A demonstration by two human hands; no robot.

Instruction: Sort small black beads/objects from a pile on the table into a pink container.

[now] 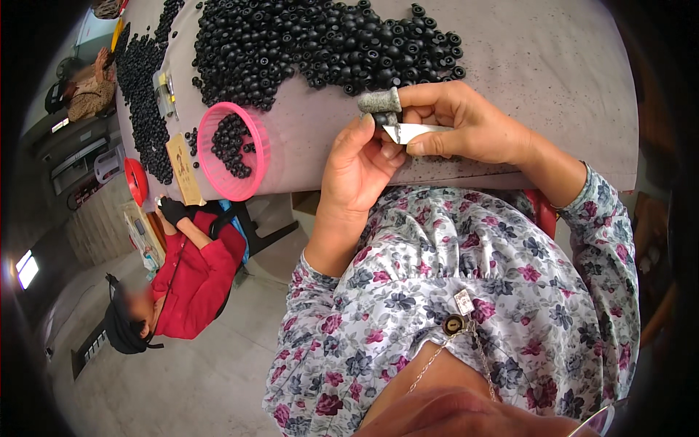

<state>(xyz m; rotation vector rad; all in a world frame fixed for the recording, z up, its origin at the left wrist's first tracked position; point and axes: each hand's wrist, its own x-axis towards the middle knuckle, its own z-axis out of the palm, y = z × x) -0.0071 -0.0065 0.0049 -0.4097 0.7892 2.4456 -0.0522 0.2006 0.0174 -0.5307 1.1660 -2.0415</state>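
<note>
My right hand [477,127] grips a small knife with a white handle [416,132]; its short blade points left. A grey cloth finger sleeve [378,100] covers the right index fingertip. Between the thumb and fingers of my left hand [351,171] is a small round black part [381,119], against the blade and partly hidden by fingers. Both hands meet above the table's near edge. Just beyond them lies a large heap of black, rounded, cup-like parts [291,44].
Left of my hands, a pink plastic basket [261,171] holds several black parts. Beside it are a cardboard piece [184,169], a yellow-and-grey tool [166,95] and another black heap [142,95]. A co-worker in red [200,280] sits left; another person [87,91] is farther off.
</note>
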